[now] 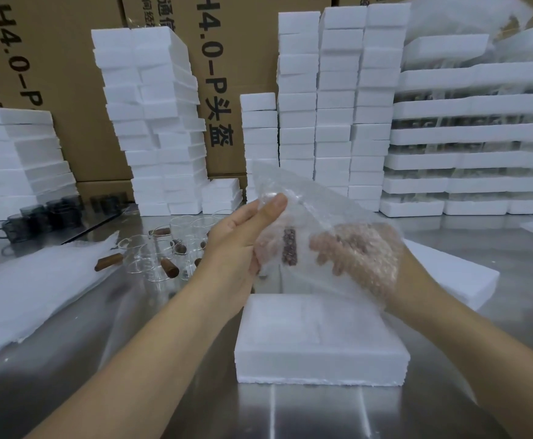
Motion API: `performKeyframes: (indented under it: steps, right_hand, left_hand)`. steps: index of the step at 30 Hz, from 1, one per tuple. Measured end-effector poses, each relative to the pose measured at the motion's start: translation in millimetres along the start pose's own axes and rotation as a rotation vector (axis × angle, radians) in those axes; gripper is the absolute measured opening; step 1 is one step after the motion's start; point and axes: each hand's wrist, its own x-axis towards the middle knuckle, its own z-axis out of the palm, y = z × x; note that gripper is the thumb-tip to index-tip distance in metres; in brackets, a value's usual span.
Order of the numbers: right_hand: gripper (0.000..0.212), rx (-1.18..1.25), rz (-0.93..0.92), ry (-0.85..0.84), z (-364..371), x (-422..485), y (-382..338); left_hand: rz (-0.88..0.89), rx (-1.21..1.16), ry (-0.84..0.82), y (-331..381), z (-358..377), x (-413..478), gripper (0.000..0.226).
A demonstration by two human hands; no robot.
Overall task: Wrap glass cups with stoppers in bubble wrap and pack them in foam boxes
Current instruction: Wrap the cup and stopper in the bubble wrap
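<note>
The left hand (240,239) and right hand (363,258) grip a clear bubble-wrap sheet (309,198) enclosing a brown cylindrical stopper (290,247); a white square foam box (319,337) lies at six o'clock.

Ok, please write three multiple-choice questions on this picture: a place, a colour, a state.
1. Where are the bare glass cups? A in a drawer; B on the table, left of the left hand; C on a shelf.
2. The stopper behind the bubble wrap is: A brown; B green; C white.
3. The bubble wrap is: A flat on the table; B taped shut; C lifted in the hands.
Key: B, they stand on the table there; A, brown shows through the wrap; C, the left hand pinches it, the right hand lies behind it.
</note>
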Motion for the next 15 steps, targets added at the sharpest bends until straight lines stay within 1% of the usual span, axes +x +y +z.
performKeyframes:
  steps: [1, 3, 4, 5, 7, 8, 10, 13, 15]
  right_hand:
    - [0.026, 0.003, -0.009, 0.065, -1.2, 3.4, -0.5]
    - [0.022, 0.102, 0.006, 0.202, -1.3, 8.6, 0.5]
    - [0.029, 0.141, 0.035, 0.255, -1.4, 8.3, 1.3]
    - [0.043, 0.181, 0.056, 0.273, -2.5, 8.0, -0.5]
    - [0.075, 0.302, 0.068, 0.238, -3.9, 7.2, 1.1]
    - [0.085, 0.404, 0.087, 0.174, -4.8, 6.6, 0.5]
    - [0.097, 0.509, 0.130, 0.034, -4.5, 5.0, -6.7]
    - [0.122, 0.438, 0.120, 0.001, 3.5, 5.1, -5.4]
    - [0.125, 0.468, 0.118, -0.015, 5.0, 6.1, -0.8]
  left_hand:
    - [-0.010, -0.042, 0.042, 0.9, -0.7, 0.3, 0.073]
    - [-0.028, -0.101, 0.104, 2.5, -2.4, 0.7, 0.079]
    - [-0.040, -0.123, 0.114, 3.0, -3.5, 1.1, 0.078]
    - [-0.049, -0.141, 0.109, 3.4, -4.8, 1.3, 0.076]
    - [-0.060, -0.158, 0.072, 3.2, -6.8, 2.2, 0.068]
    - [-0.062, -0.155, 0.058, 3.1, -7.2, 2.7, 0.066]
    - [-0.062, -0.134, 0.044, 3.2, -8.0, 2.4, 0.066]
    - [-0.062, -0.091, -0.032, 3.6, -7.9, -0.1, 0.068]
    - [-0.075, -0.065, -0.105, 3.4, -5.8, -2.1, 0.064]
